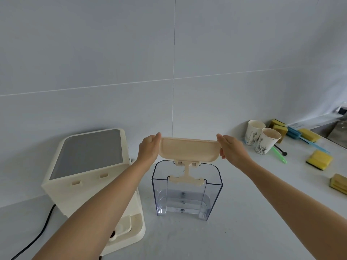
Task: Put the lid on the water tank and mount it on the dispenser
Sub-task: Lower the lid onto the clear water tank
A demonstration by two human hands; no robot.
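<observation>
A clear plastic water tank (213,199) stands upright on the white counter, open at the top. Just above its back rim I hold the cream lid (188,150) tilted up, its underside facing me. My left hand (149,148) grips the lid's left end and my right hand (231,150) grips its right end. A cream handle piece (186,180) hangs from the lid down into the tank's front notch. The cream dispenser (88,166) with a grey top panel stands to the left of the tank, its base tray (131,229) near my left forearm.
A black power cord (40,234) runs from the dispenser toward the lower left. Two paper cups (262,139) stand at the right, with yellow sponges (319,159), a blue brush and a green tool beyond them. A tiled wall rises behind the counter.
</observation>
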